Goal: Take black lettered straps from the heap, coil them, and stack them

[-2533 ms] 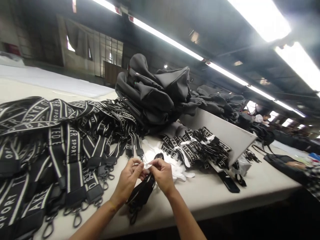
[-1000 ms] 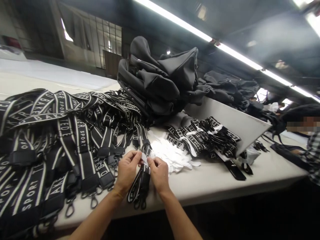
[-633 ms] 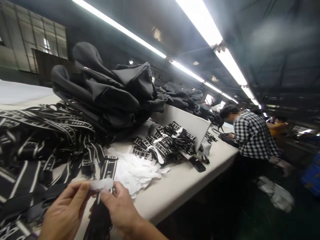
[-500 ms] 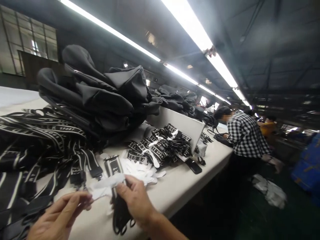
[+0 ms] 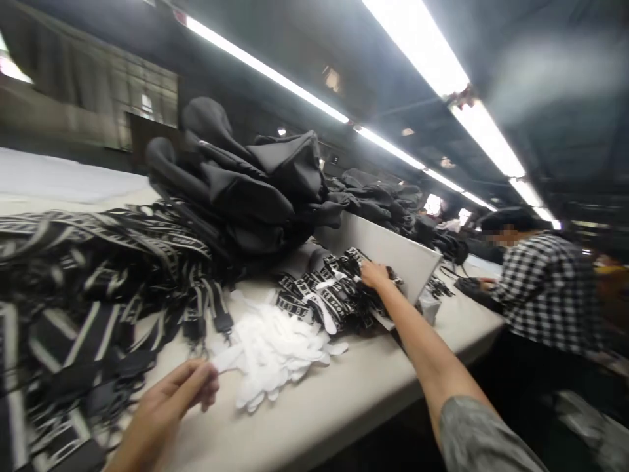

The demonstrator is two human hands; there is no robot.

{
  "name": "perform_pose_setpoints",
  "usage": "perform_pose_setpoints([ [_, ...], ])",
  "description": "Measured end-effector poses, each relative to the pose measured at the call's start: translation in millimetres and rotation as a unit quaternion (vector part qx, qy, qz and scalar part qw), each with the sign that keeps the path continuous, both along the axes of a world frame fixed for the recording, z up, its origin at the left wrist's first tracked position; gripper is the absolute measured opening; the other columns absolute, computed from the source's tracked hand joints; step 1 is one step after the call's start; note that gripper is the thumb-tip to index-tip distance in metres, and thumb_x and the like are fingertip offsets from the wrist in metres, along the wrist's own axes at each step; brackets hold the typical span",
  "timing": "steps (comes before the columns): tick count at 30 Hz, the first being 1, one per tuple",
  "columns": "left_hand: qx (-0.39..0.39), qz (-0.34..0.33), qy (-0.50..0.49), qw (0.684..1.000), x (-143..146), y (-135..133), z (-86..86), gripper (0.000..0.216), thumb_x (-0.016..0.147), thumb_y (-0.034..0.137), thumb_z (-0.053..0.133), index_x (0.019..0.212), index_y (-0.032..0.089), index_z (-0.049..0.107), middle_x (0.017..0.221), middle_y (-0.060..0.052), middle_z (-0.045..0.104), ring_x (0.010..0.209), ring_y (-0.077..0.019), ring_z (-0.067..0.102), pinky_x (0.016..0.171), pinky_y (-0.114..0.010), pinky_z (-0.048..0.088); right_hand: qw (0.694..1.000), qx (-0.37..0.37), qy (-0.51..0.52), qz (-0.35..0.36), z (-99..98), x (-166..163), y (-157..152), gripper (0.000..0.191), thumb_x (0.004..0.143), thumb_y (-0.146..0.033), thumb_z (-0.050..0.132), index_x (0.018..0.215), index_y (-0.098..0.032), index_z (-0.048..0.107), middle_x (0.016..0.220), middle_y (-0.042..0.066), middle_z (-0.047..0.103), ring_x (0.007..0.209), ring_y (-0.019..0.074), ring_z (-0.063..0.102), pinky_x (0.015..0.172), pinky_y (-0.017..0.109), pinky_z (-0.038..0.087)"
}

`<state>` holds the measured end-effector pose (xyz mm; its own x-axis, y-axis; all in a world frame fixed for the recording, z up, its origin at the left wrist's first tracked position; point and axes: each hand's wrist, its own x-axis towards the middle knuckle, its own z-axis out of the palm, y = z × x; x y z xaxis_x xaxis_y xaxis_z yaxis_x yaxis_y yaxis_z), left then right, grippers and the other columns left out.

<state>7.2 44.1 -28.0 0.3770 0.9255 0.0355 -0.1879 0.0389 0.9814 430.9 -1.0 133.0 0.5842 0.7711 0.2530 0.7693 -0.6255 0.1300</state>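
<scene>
Right arm: stretched well forward and slightly right across the table [image 5: 354,400], almost straight, with a grey sleeve seen at the upper arm
Right hand [image 5: 374,274]: laid palm down on the bundled straps [image 5: 324,298], fingers bent onto the top bundles; whether one is gripped cannot be told
Left arm: kept low and close, the forearm entering from the bottom edge
Left hand [image 5: 170,400]: loosely curled, thumb against forefinger, the tips touching the near end of one strip at the edge of the white strips [image 5: 275,351]; a firm pinch cannot be made out
Bundled straps: black with white bands, heaped just in front of the grey board [image 5: 393,252], which is tilted up behind them
White strips: piled on the table between the two hands, just beside the bundles
Loose straps [image 5: 98,275]: spread over the left of the table, metal clips at their near ends
Writing: white lettering is woven along the straps (too blurred here to be read)
Black bags [image 5: 246,190]: stacked behind the straps
Co-worker's checked shirt [image 5: 545,292]: seen further along the table, at the right
</scene>
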Motion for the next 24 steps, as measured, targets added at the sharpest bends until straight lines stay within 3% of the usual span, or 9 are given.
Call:
perform_pose_setpoints([
  [3, -0.02, -0.013, -0.065, 0.998, 1, -7, 11.1, 0.042, 0.071, 0.055, 0.074, 0.072, 0.014, 0.063, 0.062, -0.002, 0.061, 0.055, -0.0114, 0.053, 0.052, -0.021, 0.042, 1.0, 0.012, -0.002, 0.024, -2.6, -22, 20, 0.027, 0.085, -0.007, 0.048, 0.103, -0.009, 0.068, 0.115, 0.023, 0.063, 0.112, 0.0314, 0.056, 0.094, 0.043, 0.038],
  [5, -0.019, -0.029, -0.075, 0.997, 3, -5, 7.3, 0.044, 0.071, 0.056, 0.072, 0.07, 0.013, 0.061, 0.06, -0.003, 0.061, 0.051, -0.0114, 0.052, 0.049, -0.022, 0.04, 0.984, 0.132, -0.032, 0.115, -8.0, -58, 41, 0.029, 0.088, -0.015, 0.048, 0.111, -0.012, 0.067, 0.125, 0.018, 0.06, 0.119, 0.0313, 0.052, 0.1, 0.044, 0.036],
  [7, -0.01, -0.031, -0.074, 0.997, 5, -3, -0.1, 0.044, 0.073, 0.057, 0.069, 0.072, 0.014, 0.06, 0.061, -0.003, 0.061, 0.049, -0.0113, 0.052, 0.048, -0.022, 0.04, 0.934, 0.216, 0.039, 0.283, -20.5, -113, 64, 0.03, 0.09, -0.021, 0.05, 0.115, -0.018, 0.066, 0.12, 0.01, 0.065, 0.11, 0.0243, 0.058, 0.098, 0.035, 0.041],
  [9, 0.003, -0.028, -0.072, 0.997, 7, -2, -6.6, 0.046, 0.074, 0.059, 0.067, 0.075, 0.014, 0.058, 0.061, -0.003, 0.061, 0.047, -0.0113, 0.052, 0.046, -0.022, 0.039, 0.867, 0.185, 0.183, 0.425, -37.7, -181, 88, 0.026, 0.088, -0.026, 0.055, 0.11, -0.02, 0.069, 0.11, 0.005, 0.07, 0.097, 0.018, 0.065, 0.089, 0.026, 0.048],
  [11, 0.013, -0.026, -0.07, 0.997, 8, -4, -11.1, 0.048, 0.074, 0.062, 0.066, 0.078, 0.015, 0.057, 0.06, -0.002, 0.061, 0.046, -0.0113, 0.051, 0.045, -0.023, 0.038, 0.834, 0.143, 0.236, 0.478, -53.6, -246, 118, 0.027, 0.085, -0.025, 0.059, 0.11, -0.021, 0.068, 0.106, 0.003, 0.072, 0.092, 0.0172, 0.067, 0.087, 0.025, 0.048],
  [14, 0.021, -0.021, -0.061, 0.998, 7, -2, -15.8, 0.053, 0.073, 0.068, 0.063, 0.08, 0.015, 0.055, 0.059, -0.002, 0.06, 0.044, -0.0112, 0.05, 0.042, -0.023, 0.036, 0.877, 0.121, 0.212, 0.414, -67.0, -315, 174, 0.025, 0.086, -0.033, 0.061, 0.106, -0.021, 0.068, 0.107, 0.007, 0.071, 0.099, 0.0219, 0.065, 0.086, 0.029, 0.047],
  [17, 0.014, -0.015, -0.051, 0.998, 4, 5, -17.8, 0.06, 0.068, 0.074, 0.061, 0.077, 0.015, 0.054, 0.058, -0.003, 0.059, 0.043, -0.0111, 0.05, 0.042, -0.023, 0.035, 0.917, 0.092, 0.229, 0.313, -71.7, -350, 221, 0.038, 0.08, -0.043, 0.068, 0.105, -0.015, 0.066, 0.106, 0.014, 0.07, 0.101, 0.0271, 0.065, 0.079, 0.031, 0.048],
  [21, -0.012, -0.014, -0.055, 0.998, -1, 8, -13.6, 0.061, 0.064, 0.076, 0.061, 0.073, 0.016, 0.052, 0.056, -0.002, 0.058, 0.042, -0.011, 0.048, 0.042, -0.023, 0.033, 0.925, 0.13, 0.23, 0.273, -64.5, -359, 242, 0.022, 0.088, -0.025, 0.053, 0.094, -0.011, 0.068, 0.1, 0.02, 0.07, 0.095, 0.0285, 0.066, 0.076, 0.032, 0.047],
  [24, -0.012, -0.027, -0.053, 0.998, -1, 4, -10.0, 0.058, 0.065, 0.073, 0.061, 0.072, 0.017, 0.052, 0.056, -0.003, 0.058, 0.042, -0.0109, 0.048, 0.042, -0.023, 0.032, 0.92, 0.21, 0.206, 0.26, -30.9, -347, 234, 0.032, 0.095, -0.022, 0.034, 0.105, -0.013, 0.063, 0.103, 0.019, 0.069, 0.1, 0.0279, 0.065, 0.084, 0.035, 0.046],
])
